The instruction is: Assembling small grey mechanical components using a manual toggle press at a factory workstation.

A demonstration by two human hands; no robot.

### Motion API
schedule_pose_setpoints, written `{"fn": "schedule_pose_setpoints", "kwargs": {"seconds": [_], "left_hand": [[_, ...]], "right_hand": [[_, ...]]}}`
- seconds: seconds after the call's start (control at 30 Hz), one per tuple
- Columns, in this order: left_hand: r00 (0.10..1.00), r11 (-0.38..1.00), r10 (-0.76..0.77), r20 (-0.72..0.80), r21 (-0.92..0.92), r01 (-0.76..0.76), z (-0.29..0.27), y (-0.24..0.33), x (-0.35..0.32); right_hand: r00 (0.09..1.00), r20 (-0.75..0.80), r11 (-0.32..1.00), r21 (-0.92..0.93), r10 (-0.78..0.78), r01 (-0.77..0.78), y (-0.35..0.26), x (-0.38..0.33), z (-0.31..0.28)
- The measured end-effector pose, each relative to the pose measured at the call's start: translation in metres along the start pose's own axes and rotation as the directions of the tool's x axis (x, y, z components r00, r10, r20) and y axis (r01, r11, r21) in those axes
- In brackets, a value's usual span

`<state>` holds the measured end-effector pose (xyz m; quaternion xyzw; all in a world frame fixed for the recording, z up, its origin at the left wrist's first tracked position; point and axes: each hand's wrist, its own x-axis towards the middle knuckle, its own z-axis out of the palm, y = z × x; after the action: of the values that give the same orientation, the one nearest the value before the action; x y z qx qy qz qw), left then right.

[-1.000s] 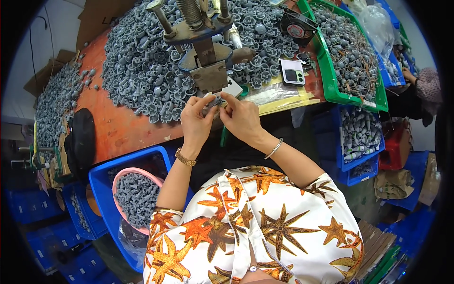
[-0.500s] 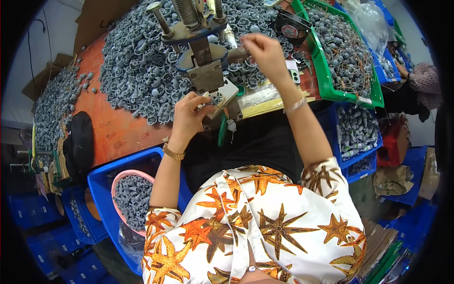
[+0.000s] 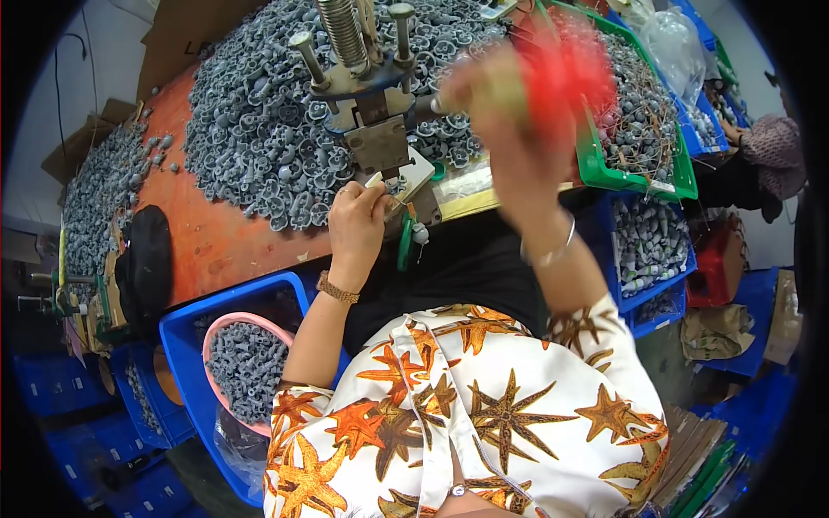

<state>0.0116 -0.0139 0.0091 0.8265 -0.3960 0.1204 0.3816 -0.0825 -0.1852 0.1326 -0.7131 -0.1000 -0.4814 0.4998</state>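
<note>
Small grey part (image 3: pixel 396 184) right under the press (image 3: pixel 377 143), with a grey ball (image 3: pixel 420 233) dangling on a wire just in front of the press. Left hand (image 3: pixel 357 226) right by that part, fingers bent together; can't tell if really pinching it. Right hand (image 3: pixel 508 142) up to the right of the press, way too blurry to call spread or closed, next to a red blur (image 3: pixel 570 82). Looks midway through one piece, at a guess: not yet out from the press. Loads left, judging by the heap of loose grey shells (image 3: pixel 259 121) behind and left of the press. Maybe done already: wired balls (image 3: pixel 643 129) in the green crate (image 3: pixel 615 178), right of the press.
</note>
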Motion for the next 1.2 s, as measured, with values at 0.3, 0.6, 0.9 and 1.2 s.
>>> {"fn": "schedule_pose_setpoints", "kwargs": {"seconds": [0.3, 0.6, 0.9, 1.2], "left_hand": [[0.996, 0.962, 0.069, 0.051, 0.260, -0.080, -0.014, 0.000, 0.004], [0.742, 0.336, -0.068, 0.667, -0.685, 0.646, -0.067, 0.030, -0.018], [0.496, 0.518, -0.696, -0.519, -0.841, -0.154, -0.196, -0.151, 0.071], [0.973, 0.948, -0.051, -0.224, 0.295, 0.118, -0.057, -0.084, -0.046]], "right_hand": [[0.954, 0.021, 0.939, -0.170, -0.298, 0.298, -0.025, -0.005, -0.019], [0.947, -0.092, 0.944, -0.095, 0.307, -0.315, 0.041, -0.021, -0.036], [0.770, -0.407, 0.821, -0.078, 0.492, -0.566, 0.115, -0.032, -0.182], [0.878, -0.161, 0.014, -0.982, 0.450, -0.187, 0.233, 0.021, -0.292]]}}
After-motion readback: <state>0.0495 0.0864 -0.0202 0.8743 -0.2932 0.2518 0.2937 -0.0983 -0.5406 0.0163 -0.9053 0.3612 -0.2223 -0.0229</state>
